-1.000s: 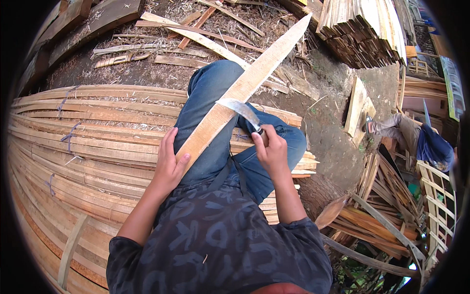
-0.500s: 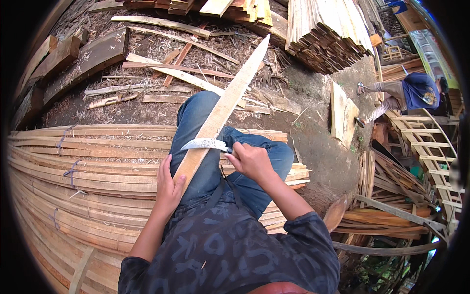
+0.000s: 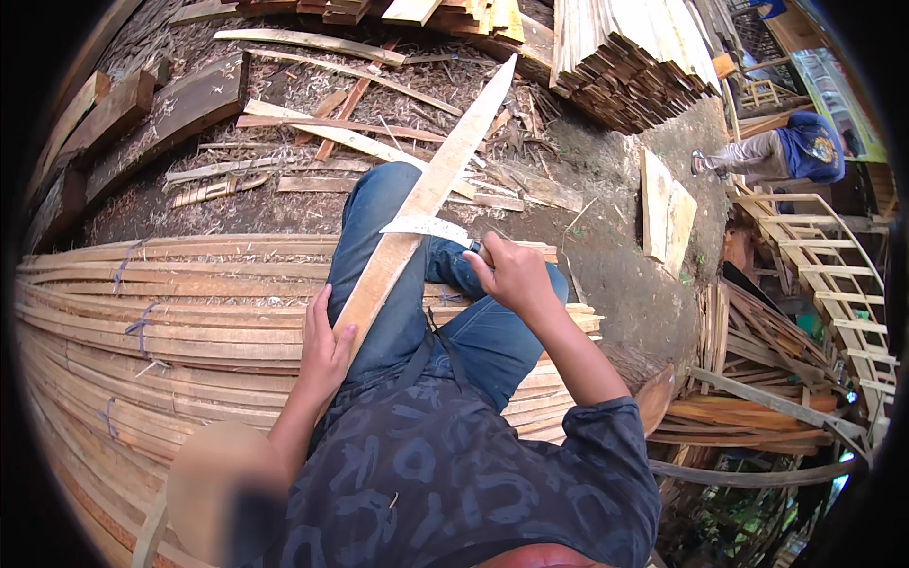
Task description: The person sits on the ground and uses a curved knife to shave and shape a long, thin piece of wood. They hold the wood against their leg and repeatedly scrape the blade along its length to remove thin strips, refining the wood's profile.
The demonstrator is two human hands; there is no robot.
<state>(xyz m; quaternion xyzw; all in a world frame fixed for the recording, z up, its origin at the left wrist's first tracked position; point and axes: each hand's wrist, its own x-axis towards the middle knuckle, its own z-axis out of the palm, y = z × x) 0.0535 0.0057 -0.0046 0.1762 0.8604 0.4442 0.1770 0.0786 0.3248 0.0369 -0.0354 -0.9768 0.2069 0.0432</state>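
Observation:
A long, pale wooden slat (image 3: pixel 383 282) with a pointed far end lies slantwise across my jean-clad left thigh. My left hand (image 3: pixel 325 336) grips its near end, the thumb on the right edge and the fingers on the left. My right hand (image 3: pixel 516 273) is closed round the dark handle of a knife (image 3: pixel 426 226). The knife's curved, speckled blade lies crosswise over the slat, around the middle of its length. The handle is mostly hidden in my fist.
Under me are bundled wooden strips (image 3: pixel 189 331). Scraps and shavings litter the ground ahead, with stacked boards (image 3: pixel 630 80) at the far right. A person (image 3: pixel 791 150) in blue stands beyond two short boards (image 3: pixel 666 213), near a ladder-like wooden frame (image 3: pixel 833 275). Heavy beams (image 3: pixel 161 128) lie far left.
My right hand and the knife have moved away from me along the slat and slightly right. The person in blue has shifted stance. A blurred round patch now covers part of the lower left.

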